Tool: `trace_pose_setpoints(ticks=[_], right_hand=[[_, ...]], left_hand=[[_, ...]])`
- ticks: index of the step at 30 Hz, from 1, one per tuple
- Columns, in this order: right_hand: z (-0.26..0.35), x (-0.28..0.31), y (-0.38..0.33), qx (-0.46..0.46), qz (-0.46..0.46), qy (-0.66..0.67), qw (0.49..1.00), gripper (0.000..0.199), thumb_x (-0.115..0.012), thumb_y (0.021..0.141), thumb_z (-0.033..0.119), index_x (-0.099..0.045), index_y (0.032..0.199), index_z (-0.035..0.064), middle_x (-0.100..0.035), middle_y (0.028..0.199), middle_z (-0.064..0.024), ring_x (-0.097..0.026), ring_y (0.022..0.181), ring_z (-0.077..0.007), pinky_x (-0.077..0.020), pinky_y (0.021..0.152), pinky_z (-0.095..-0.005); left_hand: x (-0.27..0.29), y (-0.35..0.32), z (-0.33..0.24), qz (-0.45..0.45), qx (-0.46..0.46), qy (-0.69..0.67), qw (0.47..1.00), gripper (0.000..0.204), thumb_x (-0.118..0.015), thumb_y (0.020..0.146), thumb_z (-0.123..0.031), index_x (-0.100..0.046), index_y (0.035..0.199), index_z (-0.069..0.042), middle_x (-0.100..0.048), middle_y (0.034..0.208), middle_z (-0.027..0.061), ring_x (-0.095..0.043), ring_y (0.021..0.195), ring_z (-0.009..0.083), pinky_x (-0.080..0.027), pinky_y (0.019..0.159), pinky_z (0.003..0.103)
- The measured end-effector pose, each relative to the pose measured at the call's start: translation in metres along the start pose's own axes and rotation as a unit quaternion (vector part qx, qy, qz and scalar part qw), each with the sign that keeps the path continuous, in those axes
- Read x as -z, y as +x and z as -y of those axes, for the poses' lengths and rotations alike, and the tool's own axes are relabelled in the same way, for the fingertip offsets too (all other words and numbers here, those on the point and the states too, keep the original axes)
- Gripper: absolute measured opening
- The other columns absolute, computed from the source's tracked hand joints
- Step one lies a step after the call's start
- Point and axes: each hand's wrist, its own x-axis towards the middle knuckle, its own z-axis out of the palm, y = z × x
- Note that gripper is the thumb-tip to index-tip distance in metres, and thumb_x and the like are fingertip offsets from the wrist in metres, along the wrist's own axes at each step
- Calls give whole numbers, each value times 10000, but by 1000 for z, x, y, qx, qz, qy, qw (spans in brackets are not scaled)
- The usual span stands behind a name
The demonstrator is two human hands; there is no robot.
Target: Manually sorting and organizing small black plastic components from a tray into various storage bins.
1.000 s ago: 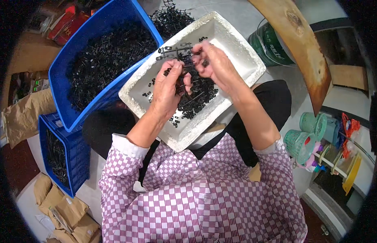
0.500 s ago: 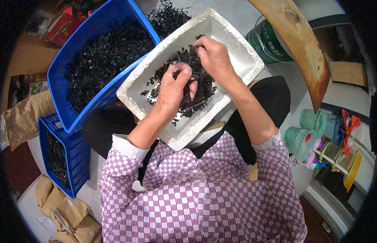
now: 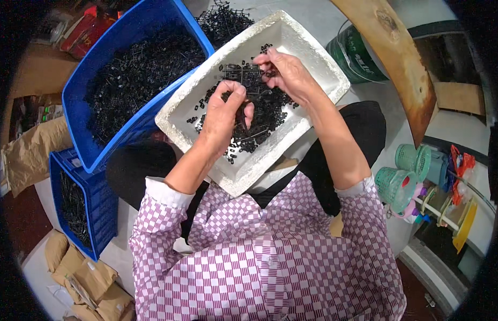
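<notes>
Grey concrete floor (image 3: 313, 21) under crates (image 3: 126, 80)

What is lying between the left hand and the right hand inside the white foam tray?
In the head view, a heap of small black plastic parts lies between the left hand and right hand, on the white foam tray.

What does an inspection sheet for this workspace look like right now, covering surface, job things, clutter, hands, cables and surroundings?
Surface: white foam tray resting on the person's lap.
Job's things: small black plastic parts heaped in the tray; a black frame of parts held above them.
Clutter: large blue bin of black parts at left; smaller blue crate below it; brown paper bags.
Hands: left hand pinching black parts; right hand gripping the frame.
Cables: nothing seen.
Surroundings: green bucket, wooden plank, teal baskets at right.
</notes>
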Motion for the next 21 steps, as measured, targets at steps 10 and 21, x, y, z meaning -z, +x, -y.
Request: trace_pose_setpoints(ticks=[10,21], right_hand=[[-7,-10,1,14,-39,148,988,163,-548,869,216,-537,836,56,-535,747,-37,-489,674,-113,-400,580,-252],[-2,3,-1,-15,15,247,969,191,-502,895,235,-524,907,46,-540,747,-39,-496,643,-111,-396,561,-245]], left_hand=[[-8,1,12,3,54,74,996,151,-495,895,-222,-441,897,-82,-526,629,38,-469,497,99,-400,467,215],[-2,6,-11,-14,12,-76,997,146,-487,903,-241,-449,915,-101,-527,683,31,-496,559,114,-418,501,231]])
